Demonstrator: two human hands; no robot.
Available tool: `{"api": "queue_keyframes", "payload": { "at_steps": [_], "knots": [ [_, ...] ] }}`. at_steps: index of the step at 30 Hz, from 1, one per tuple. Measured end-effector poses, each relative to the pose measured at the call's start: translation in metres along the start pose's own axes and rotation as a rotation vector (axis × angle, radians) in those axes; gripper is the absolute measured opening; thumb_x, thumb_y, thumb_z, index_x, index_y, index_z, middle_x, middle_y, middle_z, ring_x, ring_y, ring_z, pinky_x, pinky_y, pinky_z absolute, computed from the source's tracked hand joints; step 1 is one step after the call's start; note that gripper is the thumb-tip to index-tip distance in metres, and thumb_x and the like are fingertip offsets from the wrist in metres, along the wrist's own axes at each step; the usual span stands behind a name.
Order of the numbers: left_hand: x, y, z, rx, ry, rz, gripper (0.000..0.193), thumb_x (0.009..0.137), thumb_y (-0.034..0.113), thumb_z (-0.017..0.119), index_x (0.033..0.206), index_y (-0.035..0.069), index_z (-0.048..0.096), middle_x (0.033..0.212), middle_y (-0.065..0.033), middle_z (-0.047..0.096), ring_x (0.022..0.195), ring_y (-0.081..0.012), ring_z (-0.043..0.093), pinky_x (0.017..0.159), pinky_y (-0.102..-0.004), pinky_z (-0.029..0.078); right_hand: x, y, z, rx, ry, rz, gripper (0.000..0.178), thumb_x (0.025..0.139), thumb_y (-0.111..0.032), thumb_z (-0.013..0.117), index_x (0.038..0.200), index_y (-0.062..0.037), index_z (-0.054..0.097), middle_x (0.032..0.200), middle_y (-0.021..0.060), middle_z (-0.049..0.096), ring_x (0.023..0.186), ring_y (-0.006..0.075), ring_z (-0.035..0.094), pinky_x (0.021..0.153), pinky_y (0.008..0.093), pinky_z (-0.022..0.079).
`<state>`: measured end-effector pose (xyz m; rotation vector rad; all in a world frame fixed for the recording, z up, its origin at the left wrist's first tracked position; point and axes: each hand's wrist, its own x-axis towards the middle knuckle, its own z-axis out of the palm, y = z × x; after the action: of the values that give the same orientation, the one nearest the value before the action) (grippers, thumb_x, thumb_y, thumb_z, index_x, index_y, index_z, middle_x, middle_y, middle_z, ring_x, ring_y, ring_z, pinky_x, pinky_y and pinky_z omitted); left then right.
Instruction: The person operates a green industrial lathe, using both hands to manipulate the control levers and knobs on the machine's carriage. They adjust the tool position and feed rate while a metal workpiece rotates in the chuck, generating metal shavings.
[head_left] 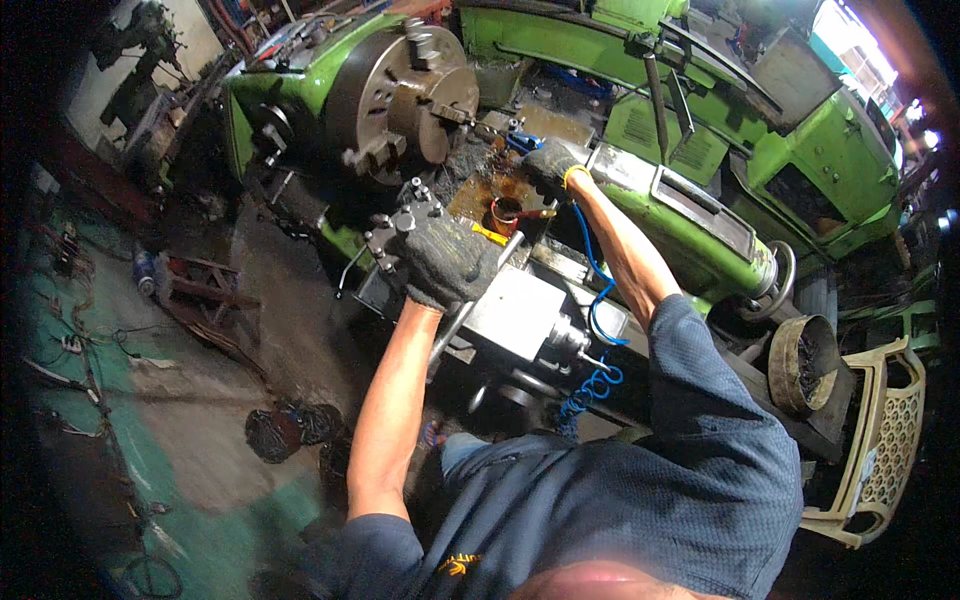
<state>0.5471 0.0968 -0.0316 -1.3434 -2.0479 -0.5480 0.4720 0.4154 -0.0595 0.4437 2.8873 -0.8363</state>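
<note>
My left hand, in a dark grey glove, is curled over the tool post of a green lathe; its fingertips are hidden. Beside that hand runs a slanted metal lever. My right hand, in a dark glove with a yellow cuff, is closed around a blue air blow gun. A blue hose hangs from it and ends in coils. The gun points toward the large round chuck, whose jaws hold a round metal workpiece.
A red cup with a brush stands between my hands, near a yellow item. The tailstock handwheel juts out at right. A round tub and a cream grille panel are at far right. Cables lie on the left floor.
</note>
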Motion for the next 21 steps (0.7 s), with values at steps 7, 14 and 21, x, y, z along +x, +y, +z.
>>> {"api": "queue_keyframes", "payload": {
  "at_steps": [7,14,21],
  "knots": [
    [-0.007,0.000,-0.003,0.231,-0.040,-0.028,0.026,0.075,0.041,0.068,0.072,0.015,0.063,0.071,-0.0102,0.061,0.074,-0.0316,0.061,0.067,-0.0461,0.045,-0.006,-0.027,0.000,0.250,0.034,0.089,0.025,0.088,-0.024,0.066,0.075,-0.0032,0.069,0.067,0.0094,0.064,0.052,0.0226,0.058,0.049,0.0419,0.049],
    [0.031,0.023,-0.029,0.293,-0.165,0.021,0.034,0.076,0.049,0.066,0.063,0.018,0.067,0.066,-0.0112,0.061,0.070,-0.0349,0.058,0.061,-0.0485,0.039,0.007,-0.004,0.010,0.173,0.156,0.042,0.029,0.091,-0.027,0.067,0.072,-0.0049,0.066,0.066,0.0089,0.065,0.051,0.0232,0.061,0.045,0.0415,0.048],
    [0.013,-0.002,0.003,-0.080,0.013,0.073,0.027,0.075,0.039,0.076,0.067,0.015,0.066,0.066,-0.0108,0.063,0.066,-0.0344,0.061,0.063,-0.0464,0.046,-0.087,-0.007,-0.021,0.161,0.345,-0.197,0.054,0.074,-0.053,0.078,0.095,-0.0029,0.077,0.088,0.0203,0.074,0.081,0.0341,0.073,0.078,0.0440,0.058]
  ]
}}
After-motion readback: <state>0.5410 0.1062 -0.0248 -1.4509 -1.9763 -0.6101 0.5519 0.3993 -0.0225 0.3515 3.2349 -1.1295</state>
